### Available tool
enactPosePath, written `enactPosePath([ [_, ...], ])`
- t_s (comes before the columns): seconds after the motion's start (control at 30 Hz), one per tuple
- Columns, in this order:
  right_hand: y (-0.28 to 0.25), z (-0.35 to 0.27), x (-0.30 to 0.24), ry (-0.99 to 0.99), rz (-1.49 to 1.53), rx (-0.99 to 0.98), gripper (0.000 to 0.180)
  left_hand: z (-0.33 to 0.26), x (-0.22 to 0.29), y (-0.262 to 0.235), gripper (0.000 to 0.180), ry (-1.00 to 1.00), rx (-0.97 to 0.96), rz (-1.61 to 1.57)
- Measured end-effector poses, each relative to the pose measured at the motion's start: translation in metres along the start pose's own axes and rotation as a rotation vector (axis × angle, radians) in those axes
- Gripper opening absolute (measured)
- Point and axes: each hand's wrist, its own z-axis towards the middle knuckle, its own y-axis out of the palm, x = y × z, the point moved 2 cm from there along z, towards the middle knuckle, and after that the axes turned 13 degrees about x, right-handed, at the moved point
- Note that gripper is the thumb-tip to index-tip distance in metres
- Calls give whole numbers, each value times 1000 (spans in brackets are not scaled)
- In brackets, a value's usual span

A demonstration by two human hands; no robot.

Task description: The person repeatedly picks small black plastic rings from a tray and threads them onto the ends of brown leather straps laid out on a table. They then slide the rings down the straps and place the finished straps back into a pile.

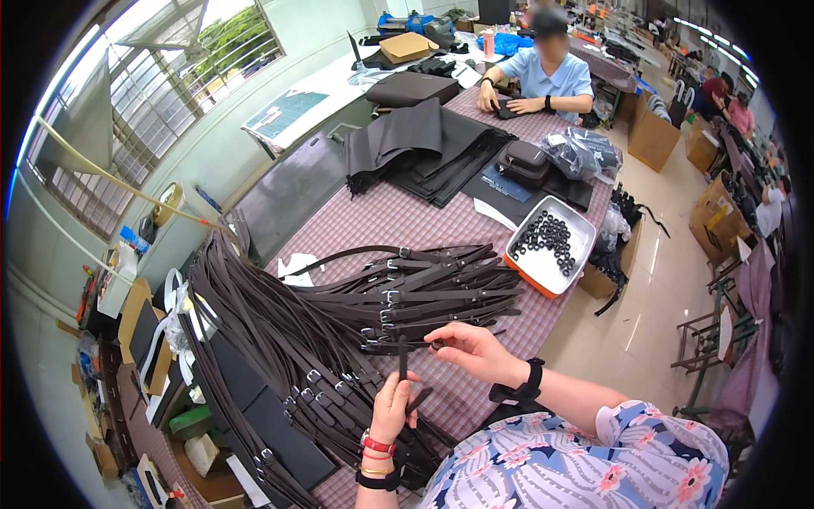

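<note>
Above the checked tablecloth [356, 222], both hands grip a strap [402, 363], upright.

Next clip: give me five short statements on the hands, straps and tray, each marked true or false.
1. The left hand grips a dark strap. True.
2. The right hand rests in the white tray. False: it pinches the strap's upper end, away from the tray.
3. The tray holds black rings. True.
4. The tablecloth is plain white. False: it is checked red.
5. The pile of buckled straps lies on the floor. False: on the table.
</note>
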Motion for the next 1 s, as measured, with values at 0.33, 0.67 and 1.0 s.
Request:
enactPosePath([
  [0.33,5,0,-3,112,-44,6,26,-6,0,-8,38,-97,-248,-10],
  [0.67,15,-5,19,168,75,-41,27,-5,1,-3,37,-84,-150,-33],
  [1.0,31,-7,34,247,36,-167,34,-1,-3,6,44,68,-1,-97],
])
